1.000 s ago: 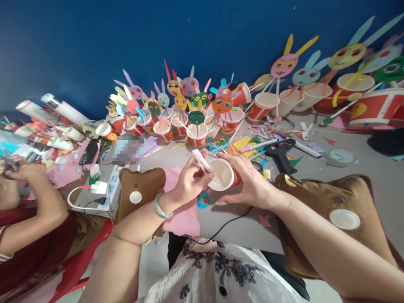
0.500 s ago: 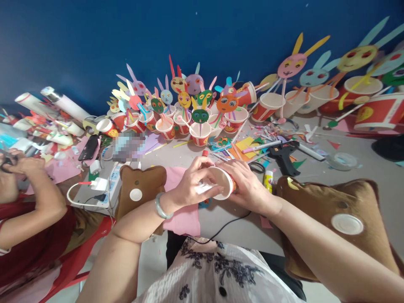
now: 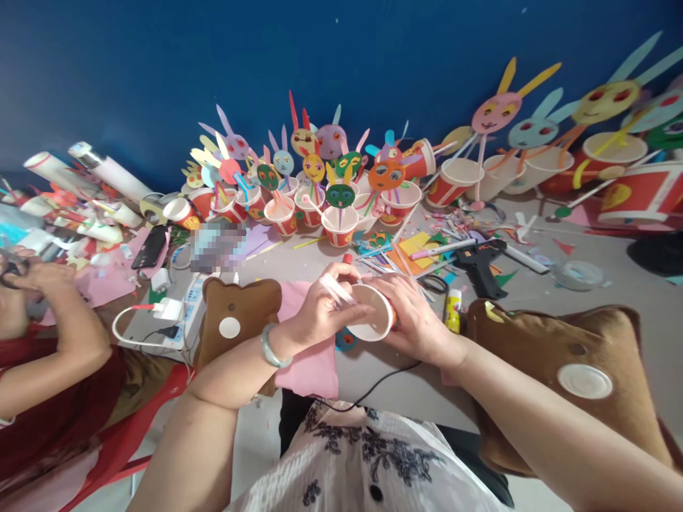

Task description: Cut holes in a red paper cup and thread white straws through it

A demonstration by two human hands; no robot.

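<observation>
Cup [image 3: 372,325] held over table [image 3: 427,402], mouth tipped toward person [image 3: 352,462], likely so inside shows. Right hand [image 3: 419,320] wraps its side, probably steadying; left hand [image 3: 324,307] pinches white strip [image 3: 336,290], thumb over rim. Yellow tube [image 3: 453,311] near right wrist, seemingly for easy reach.

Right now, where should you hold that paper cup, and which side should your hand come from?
Probably around the outer wall of the paper cup, coming from the right, as the right hand does: that wall is rounded, the open mouth faces the camera, and the left hand is at the opposite side.
</observation>
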